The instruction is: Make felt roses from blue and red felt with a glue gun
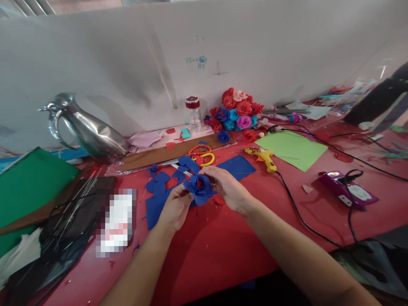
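Note:
A blue felt flower with a red centre [200,187] sits between my two hands above the red table [223,246]. My left hand [175,208] grips it from below and the left, fingers closed on its petals. From the right, my right hand [228,189] pinches the flower's upper edge. Several cut blue felt pieces [157,191] lie under and to the left of my hands. A blue felt sheet [237,166] lies just behind my right hand.
A yellow glue gun [264,157] with a black cord lies beside a green sheet [293,148]. Finished felt roses [237,112] are heaped at the wall, next to a small jar [194,112]. A steel jug [86,129] stands left. A purple device [349,189] lies right. Scissors [204,155] lie behind the felt.

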The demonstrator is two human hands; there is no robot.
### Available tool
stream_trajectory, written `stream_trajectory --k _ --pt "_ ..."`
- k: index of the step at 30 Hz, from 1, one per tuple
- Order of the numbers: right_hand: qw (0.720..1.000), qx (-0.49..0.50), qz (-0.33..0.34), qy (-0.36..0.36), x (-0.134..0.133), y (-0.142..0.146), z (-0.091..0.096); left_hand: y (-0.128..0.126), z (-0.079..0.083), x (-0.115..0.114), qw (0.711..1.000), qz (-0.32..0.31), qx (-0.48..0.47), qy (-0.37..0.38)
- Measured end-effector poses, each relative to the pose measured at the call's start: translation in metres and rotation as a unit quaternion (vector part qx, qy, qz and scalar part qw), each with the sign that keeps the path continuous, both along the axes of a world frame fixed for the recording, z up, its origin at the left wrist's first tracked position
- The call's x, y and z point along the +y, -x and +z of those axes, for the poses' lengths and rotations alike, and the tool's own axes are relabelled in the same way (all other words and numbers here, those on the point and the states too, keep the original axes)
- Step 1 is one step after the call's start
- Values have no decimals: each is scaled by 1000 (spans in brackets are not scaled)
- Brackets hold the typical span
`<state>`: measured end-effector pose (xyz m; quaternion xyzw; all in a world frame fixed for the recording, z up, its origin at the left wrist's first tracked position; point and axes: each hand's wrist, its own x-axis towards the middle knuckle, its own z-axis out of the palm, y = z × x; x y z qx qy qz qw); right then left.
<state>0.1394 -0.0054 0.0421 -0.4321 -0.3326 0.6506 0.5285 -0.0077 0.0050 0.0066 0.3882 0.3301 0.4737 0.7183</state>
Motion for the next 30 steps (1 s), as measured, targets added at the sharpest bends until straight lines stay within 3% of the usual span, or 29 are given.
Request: stream_trajectory --k 4,8,11,16,19,24,30 --pt "1000 13 27 4 -1 0 1 -1 -2 -1 1000 -21 15 -12" --pt "997 43 -64 13 4 -4 -2 -1 0 -1 1000 11 -9 28" --pt "995 -1 -95 -2 6 -4 -7 0 4 0 994 75 -34 66" --pt "981 -154 -31 -111 2 11 -23 -3 7 2 982 143 -52 113" --pt "977 -165 -15 -137 -1 19 -29 -5 7 3 978 167 -43 119" --pt "993 -61 10 -100 -2 17 -23 -6 8 1 973 208 -18 96" --pt "1000 -18 22 -2 1 12 -21 -8 4 -1 976 213 16 39"
